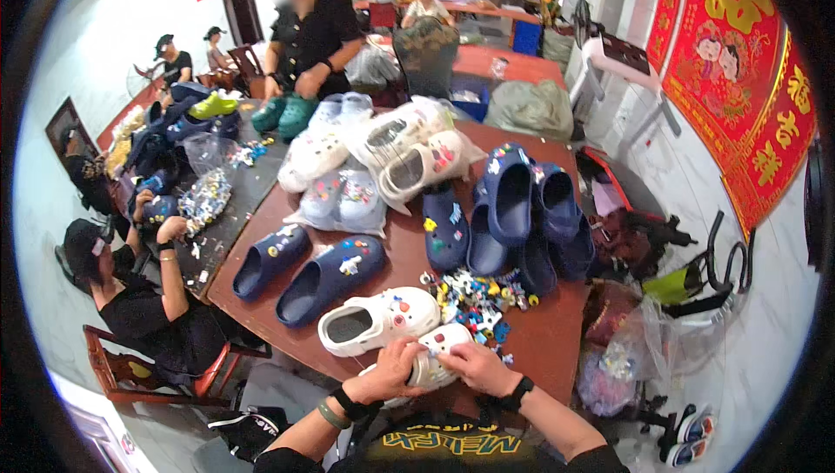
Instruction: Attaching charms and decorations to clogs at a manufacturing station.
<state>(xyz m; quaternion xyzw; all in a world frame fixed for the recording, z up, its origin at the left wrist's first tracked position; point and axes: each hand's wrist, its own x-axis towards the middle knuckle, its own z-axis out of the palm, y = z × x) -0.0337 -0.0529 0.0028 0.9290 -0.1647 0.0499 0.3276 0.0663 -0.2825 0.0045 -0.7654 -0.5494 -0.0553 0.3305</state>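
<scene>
At the near edge of the brown table, a white clog (430, 370) is between my two hands. My left hand (393, 370) is wrapped round its left side. My right hand (484, 369) grips the clog from the right, its fingertips on the upper; whether they pinch a small charm cannot be seen. A second white clog (379, 322), with coloured charms on its upper, sits just beyond my left hand. Past my right hand lies a loose heap of small coloured charms (487, 299).
Navy clogs (330, 277) stand at the left, and more navy clogs (509, 203) are stacked at the right. Bagged pale clogs (344, 199) lie farther back. One person (309, 38) stands at the far side handling green clogs (287, 116); another (143, 290) sits at the left.
</scene>
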